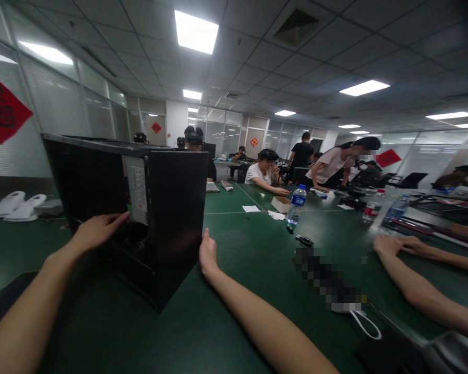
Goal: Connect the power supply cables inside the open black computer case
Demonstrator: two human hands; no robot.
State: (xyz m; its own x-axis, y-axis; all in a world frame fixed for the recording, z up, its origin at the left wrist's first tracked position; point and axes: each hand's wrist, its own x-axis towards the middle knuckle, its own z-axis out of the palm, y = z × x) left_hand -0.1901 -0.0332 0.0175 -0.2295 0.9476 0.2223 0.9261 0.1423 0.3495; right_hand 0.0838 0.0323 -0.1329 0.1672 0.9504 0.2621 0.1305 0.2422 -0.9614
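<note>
A black computer case (179,218) stands upright on the green table, turned with a corner toward me. Through its open side I see a silver power supply (138,192) with a label, and some cables (138,241) in the dark lower part. My left hand (99,234) reaches to this opening, fingers stretched out, the tips beside the power supply. Against the right edge of the case is my right hand (208,254), thumb up, gripping it; the other fingers are partly hidden behind it.
White slippers (17,205) and a grey box (49,208) lie at left. A water bottle (296,205), a small carton (281,203) and papers stand beyond the case. At right rest another person's hands (390,245), near a blurred dark object (327,278) and more bottles.
</note>
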